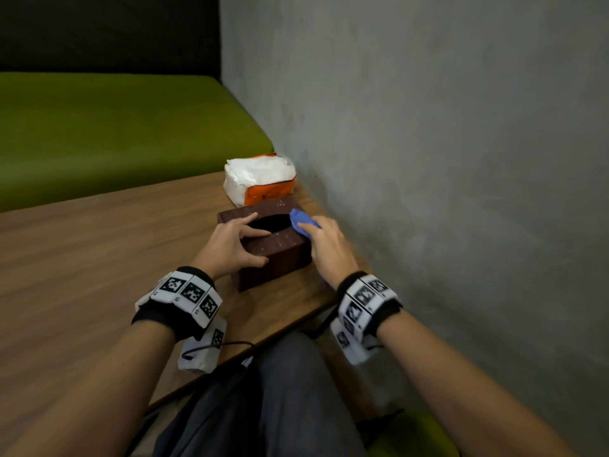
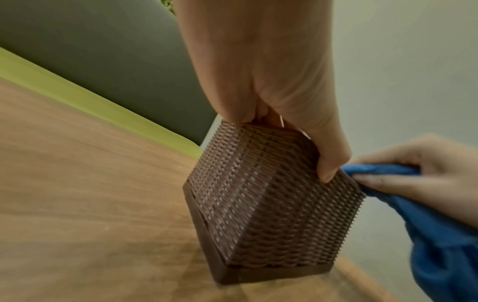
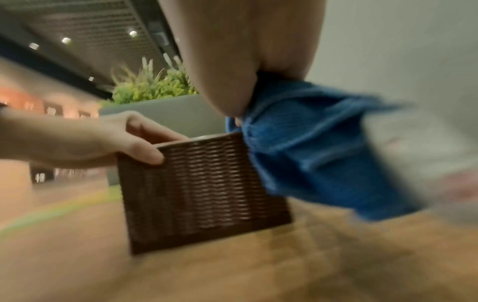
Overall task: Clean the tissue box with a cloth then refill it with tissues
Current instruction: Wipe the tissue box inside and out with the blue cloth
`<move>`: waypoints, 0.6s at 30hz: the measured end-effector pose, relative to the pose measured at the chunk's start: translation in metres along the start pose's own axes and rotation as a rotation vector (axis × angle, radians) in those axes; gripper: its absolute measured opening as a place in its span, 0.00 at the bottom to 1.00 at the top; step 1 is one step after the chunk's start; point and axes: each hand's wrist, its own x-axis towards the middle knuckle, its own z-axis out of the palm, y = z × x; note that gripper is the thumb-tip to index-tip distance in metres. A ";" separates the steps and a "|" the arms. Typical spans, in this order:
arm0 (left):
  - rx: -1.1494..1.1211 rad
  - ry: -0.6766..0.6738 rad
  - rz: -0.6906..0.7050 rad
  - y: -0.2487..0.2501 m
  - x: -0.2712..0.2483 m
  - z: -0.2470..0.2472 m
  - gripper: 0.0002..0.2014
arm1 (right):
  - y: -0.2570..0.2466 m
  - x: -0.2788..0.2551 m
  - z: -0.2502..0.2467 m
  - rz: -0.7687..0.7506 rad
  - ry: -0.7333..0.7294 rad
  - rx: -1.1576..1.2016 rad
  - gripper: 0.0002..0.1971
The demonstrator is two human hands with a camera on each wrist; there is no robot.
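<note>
A dark brown woven tissue box (image 1: 283, 249) (image 2: 258, 204) (image 3: 201, 190) stands on the wooden table (image 1: 99, 258) near the wall. Its oval top opening looks dark inside. My left hand (image 1: 237, 245) (image 2: 271, 81) (image 3: 108, 141) grips the box's near left corner, fingers on the top and thumb on the near side. My right hand (image 1: 329, 249) (image 3: 240, 51) (image 2: 419, 169) holds a bunched blue cloth (image 1: 301, 221) (image 2: 439, 235) (image 3: 310, 153) against the box's right top edge. A white and orange pack of tissues (image 1: 260, 181) lies just behind the box.
A grey concrete wall (image 1: 445, 159) runs close along the table's right side. A green bench seat (image 1: 115, 133) lies beyond the table's far edge. My lap in dark trousers (image 1: 280, 397) is below the near edge. A planter with green plants (image 3: 152, 85) shows behind.
</note>
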 end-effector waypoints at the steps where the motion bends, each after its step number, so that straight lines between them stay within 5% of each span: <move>1: -0.001 0.009 -0.003 0.000 0.000 0.001 0.27 | -0.008 0.001 0.001 0.009 -0.015 0.002 0.25; 6: 0.000 0.015 0.014 -0.002 0.003 0.001 0.27 | -0.028 -0.023 0.009 -0.167 -0.058 0.006 0.27; 12: 0.000 -0.009 0.014 -0.004 0.009 0.000 0.28 | -0.004 -0.003 0.008 -0.001 0.032 -0.006 0.25; 18: -0.002 -0.044 0.020 -0.007 0.009 -0.003 0.29 | -0.019 -0.024 0.010 -0.215 -0.030 0.010 0.27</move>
